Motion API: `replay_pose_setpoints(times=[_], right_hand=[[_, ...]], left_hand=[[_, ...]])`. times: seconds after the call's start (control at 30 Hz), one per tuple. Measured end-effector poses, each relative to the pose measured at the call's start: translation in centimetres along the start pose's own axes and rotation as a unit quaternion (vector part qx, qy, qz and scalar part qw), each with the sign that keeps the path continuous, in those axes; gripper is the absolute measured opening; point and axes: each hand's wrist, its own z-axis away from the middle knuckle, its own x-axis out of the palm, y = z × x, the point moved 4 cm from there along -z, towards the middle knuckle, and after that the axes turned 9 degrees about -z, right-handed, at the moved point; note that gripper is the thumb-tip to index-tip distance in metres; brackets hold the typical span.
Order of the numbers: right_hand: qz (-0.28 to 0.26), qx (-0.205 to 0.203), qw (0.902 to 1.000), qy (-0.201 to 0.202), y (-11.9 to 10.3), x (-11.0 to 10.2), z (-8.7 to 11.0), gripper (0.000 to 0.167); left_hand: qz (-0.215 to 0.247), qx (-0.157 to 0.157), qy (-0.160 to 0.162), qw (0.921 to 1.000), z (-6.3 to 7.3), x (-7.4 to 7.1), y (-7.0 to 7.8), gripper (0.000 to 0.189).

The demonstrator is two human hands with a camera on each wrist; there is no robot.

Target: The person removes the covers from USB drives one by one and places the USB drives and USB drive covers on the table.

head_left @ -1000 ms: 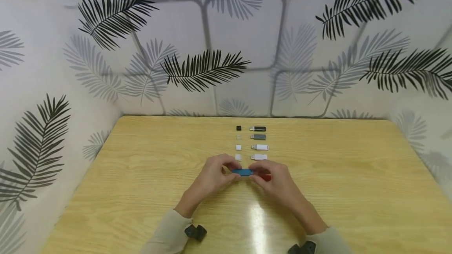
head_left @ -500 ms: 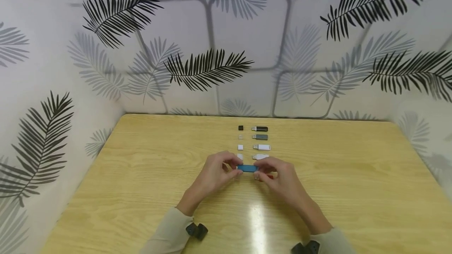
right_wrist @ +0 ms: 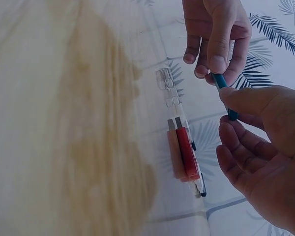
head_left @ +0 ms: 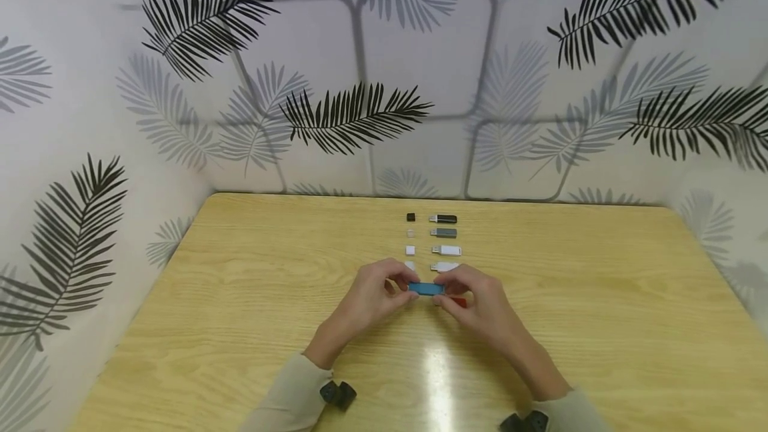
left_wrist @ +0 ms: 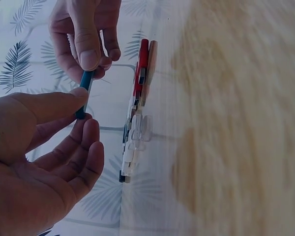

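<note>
Both hands hold a blue USB flash drive [head_left: 426, 289] level above the table, one at each end. My left hand [head_left: 373, 293] pinches its left end between thumb and fingers. The right end is pinched by my right hand [head_left: 482, 302] in the same way. In the left wrist view the blue drive [left_wrist: 83, 96] shows edge-on between the two thumbs. Just beneath the right hand lies a red USB drive [right_wrist: 188, 152], its metal plug exposed; in the head view the right hand covers most of it.
Beyond the hands several uncapped drives lie in a column: a black one [head_left: 444, 219], a grey one [head_left: 444, 233] and white ones [head_left: 447, 251]. Left of them runs a column of small caps, with a black cap [head_left: 411, 217] farthest back. A leaf-patterned wall [head_left: 336, 172] borders the wooden table [head_left: 240, 272].
The hands and the blue drive have shifted slightly right, and more of its flat face shows. The head view has also shifted a little. Both grips stay on the drive.
</note>
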Motion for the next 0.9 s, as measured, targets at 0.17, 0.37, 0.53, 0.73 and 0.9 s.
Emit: replay_pose_setpoints(times=[0.17, 0.37, 0.53, 0.73, 0.9], right_hand=[[0.011, -0.013, 0.9999, 0.0, -0.34, -0.1, 0.04, 0.025], [0.016, -0.024, 0.9996, -0.002, -0.43, -0.12, 0.08, 0.027], [0.024, -0.033, 0.9992, -0.002, -0.37, -0.13, 0.1, 0.027], [0.022, -0.038, 0.999, -0.002, -0.45, -0.08, 0.09, 0.027], [0.01, -0.034, 0.9993, -0.011, -0.37, -0.09, 0.2, 0.026]], left_hand=[[0.008, -0.007, -0.004, 0.9999, 0.01, 0.1, -0.09, 0.014], [0.007, 0.004, -0.004, 1.0, 0.09, 0.09, 0.1, 0.014], [0.003, 0.006, -0.01, 0.9999, 0.06, 0.11, 0.25, 0.015], [0.002, -0.004, -0.018, 0.9998, 0.07, 0.12, 0.24, 0.015], [0.003, 0.0, -0.019, 0.9998, 0.06, 0.06, 0.39, 0.015]])
